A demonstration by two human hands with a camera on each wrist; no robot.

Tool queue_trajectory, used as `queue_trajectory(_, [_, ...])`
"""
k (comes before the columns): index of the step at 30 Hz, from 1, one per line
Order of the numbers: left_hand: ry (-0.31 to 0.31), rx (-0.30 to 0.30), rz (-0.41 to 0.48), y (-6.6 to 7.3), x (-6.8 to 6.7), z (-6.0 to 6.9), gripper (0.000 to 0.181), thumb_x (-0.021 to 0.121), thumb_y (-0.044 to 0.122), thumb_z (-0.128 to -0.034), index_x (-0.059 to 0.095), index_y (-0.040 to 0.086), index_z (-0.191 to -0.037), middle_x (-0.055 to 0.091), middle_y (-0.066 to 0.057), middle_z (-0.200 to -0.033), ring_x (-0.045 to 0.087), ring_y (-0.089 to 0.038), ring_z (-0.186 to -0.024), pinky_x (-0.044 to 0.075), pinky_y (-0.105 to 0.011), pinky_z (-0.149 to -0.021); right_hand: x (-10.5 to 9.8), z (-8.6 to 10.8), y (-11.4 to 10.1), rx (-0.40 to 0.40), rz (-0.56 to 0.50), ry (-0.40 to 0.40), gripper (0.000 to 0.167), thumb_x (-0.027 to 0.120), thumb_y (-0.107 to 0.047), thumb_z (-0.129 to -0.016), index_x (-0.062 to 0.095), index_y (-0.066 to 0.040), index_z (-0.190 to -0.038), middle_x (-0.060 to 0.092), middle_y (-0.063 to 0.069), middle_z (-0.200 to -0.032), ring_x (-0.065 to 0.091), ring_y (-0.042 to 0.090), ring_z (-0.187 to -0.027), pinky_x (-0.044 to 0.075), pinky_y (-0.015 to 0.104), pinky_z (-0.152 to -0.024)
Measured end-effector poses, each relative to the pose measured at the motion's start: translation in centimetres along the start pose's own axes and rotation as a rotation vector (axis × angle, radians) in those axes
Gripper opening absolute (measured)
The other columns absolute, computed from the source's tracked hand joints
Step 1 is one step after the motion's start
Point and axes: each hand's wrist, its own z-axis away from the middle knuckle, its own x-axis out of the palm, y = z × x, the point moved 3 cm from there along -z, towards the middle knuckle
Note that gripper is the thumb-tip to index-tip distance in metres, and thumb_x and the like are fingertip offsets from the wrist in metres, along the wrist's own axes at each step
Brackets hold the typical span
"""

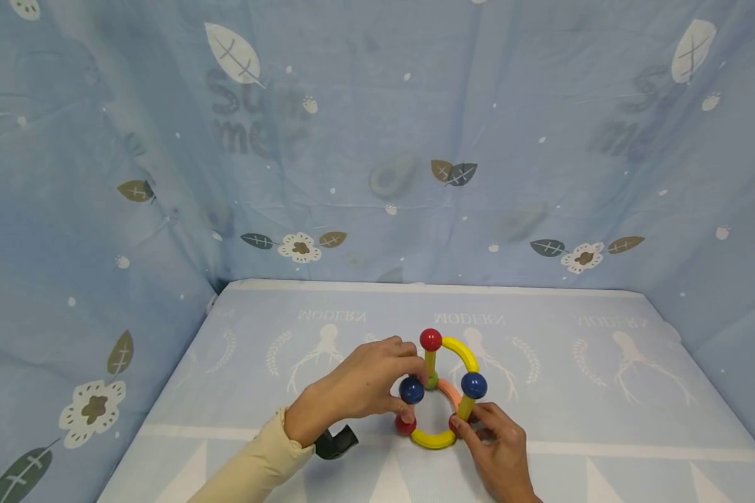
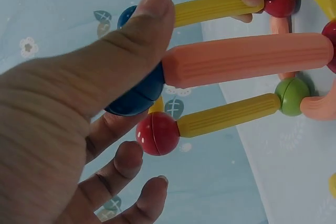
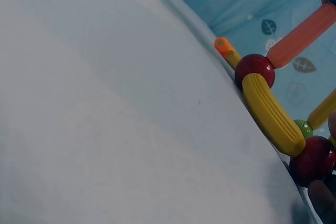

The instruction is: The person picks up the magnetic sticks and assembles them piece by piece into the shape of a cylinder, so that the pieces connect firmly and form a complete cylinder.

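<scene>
A frame of coloured sticks and balls stands upright on the table. My left hand (image 1: 368, 381) grips a blue ball (image 1: 412, 390) at its near left, which tops a straight salmon stick (image 2: 247, 60). In the left wrist view the thumb lies over that ball. Low at the near right, my right hand (image 1: 498, 447) pinches the frame where a straight yellow stick (image 1: 466, 407) meets a red ball (image 3: 313, 161). A curved yellow stick (image 1: 433, 439) joins the two near red balls at the base. Another curved yellow stick (image 1: 462, 353) links the upper red ball (image 1: 430, 339) and blue ball (image 1: 474, 385).
A green ball (image 2: 292, 96) and a curved salmon stick (image 1: 449, 392) form part of the far base. Near my left sleeve (image 1: 258, 457) is a black curved piece (image 1: 335, 443). Blue patterned cloth (image 1: 377, 140) hangs around the table (image 1: 604, 391).
</scene>
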Motion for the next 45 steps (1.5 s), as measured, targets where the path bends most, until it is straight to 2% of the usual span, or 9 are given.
queue_trajectory(6, [-0.011,-0.025,0.007,0.1,0.0,0.2,0.047,0.087,0.042,-0.0706,0.068,0.028,-0.111,0.058,0.016,-0.103,0.05,-0.005,-0.091,0.044,-0.018,-0.077,0.0,0.0,-0.1,0.002,0.012,-0.004,0.021,0.084,-0.006,-0.077,0.077,-0.005,-0.096,0.063,-0.015,-0.087,0.062,0.006,-0.07,0.053,0.023,-0.056])
queue_trajectory(12, [-0.064,-0.106,0.049,-0.4,0.2,0.6,0.055,0.085,0.038,-0.0756,0.064,0.029,-0.125,0.058,0.015,-0.11,0.053,-0.007,-0.097,0.047,-0.022,-0.081,0.0,0.0,-0.2,0.011,0.02,-0.007,0.021,0.084,-0.006,-0.077,0.077,-0.005,-0.097,0.063,-0.014,-0.087,0.062,0.005,-0.07,0.053,0.023,-0.057])
queue_trajectory(17, [-0.177,-0.243,0.062,-1.7,0.6,1.4,0.071,0.087,0.028,-0.0758,0.052,0.03,-0.138,0.059,0.011,-0.113,0.057,-0.011,-0.102,0.05,-0.029,-0.084,0.0,0.0,-0.2,0.04,0.014,-0.016,0.022,0.084,-0.008,-0.077,0.077,-0.005,-0.097,0.063,-0.014,-0.086,0.062,0.005,-0.069,0.053,0.023,-0.057])
queue_trajectory(20, [-0.219,-0.355,0.065,-3.0,1.0,1.9,0.071,0.085,0.019,-0.0784,0.05,0.026,-0.14,0.061,0.007,-0.112,0.058,-0.013,-0.101,0.051,-0.032,-0.082,0.1,0.0,-0.2,0.053,0.018,-0.02,0.021,0.084,-0.01,-0.078,0.077,-0.006,-0.097,0.063,-0.013,-0.086,0.062,0.005,-0.068,0.053,0.023,-0.057])
queue_trajectory(23, [-0.193,-0.438,0.027,-4.6,1.8,2.2,0.059,0.079,0.018,-0.0843,0.053,0.02,-0.137,0.063,0.002,-0.108,0.057,-0.016,-0.098,0.051,-0.033,-0.077,0.1,0.0,-0.3,0.052,0.022,-0.017,0.021,0.084,-0.01,-0.077,0.077,-0.006,-0.097,0.063,-0.012,-0.086,0.062,0.005,-0.067,0.053,0.023,-0.057])
queue_trajectory(25, [-0.152,-0.468,-0.024,-5.7,2.6,2.4,0.05,0.076,0.02,-0.0877,0.056,0.016,-0.133,0.063,0.0,-0.106,0.055,-0.018,-0.095,0.05,-0.034,-0.073,0.0,0.0,-0.3,0.052,0.023,-0.012,0.021,0.084,-0.01,-0.077,0.077,-0.006,-0.097,0.063,-0.012,-0.085,0.062,0.005,-0.067,0.053,0.023,-0.057])
queue_trajectory(31, [-0.047,-0.483,-0.148,-7.8,4.7,2.8,0.03,0.078,0.028,-0.0848,0.071,0.011,-0.109,0.06,-0.002,-0.095,0.05,-0.023,-0.088,0.047,-0.034,-0.068,0.1,0.0,-0.3,0.065,0.028,-0.021,0.021,0.083,-0.012,-0.078,0.077,-0.008,-0.098,0.064,-0.012,-0.087,0.062,0.005,-0.07,0.053,0.023,-0.058])
queue_trajectory(40, [0.003,-0.481,-0.236,-8.6,6.0,2.7,0.02,0.082,0.031,-0.0762,0.074,0.013,-0.079,0.052,0.003,-0.075,0.044,-0.019,-0.074,0.039,-0.032,-0.062,0.2,0.0,-0.2,0.06,0.023,-0.019,0.02,0.084,-0.012,-0.078,0.077,-0.009,-0.097,0.064,-0.012,-0.086,0.061,0.005,-0.068,0.052,0.023,-0.057])
queue_trajectory(45, [0.029,-0.467,-0.264,-8.9,6.5,2.5,0.015,0.081,0.025,-0.075,0.071,0.014,-0.073,0.048,0.006,-0.067,0.041,-0.018,-0.069,0.035,-0.032,-0.062,0.2,-0.1,0.0,0.072,0.022,-0.022,0.021,0.084,-0.01,-0.077,0.077,-0.009,-0.097,0.064,-0.012,-0.086,0.062,0.005,-0.068,0.053,0.023,-0.056])
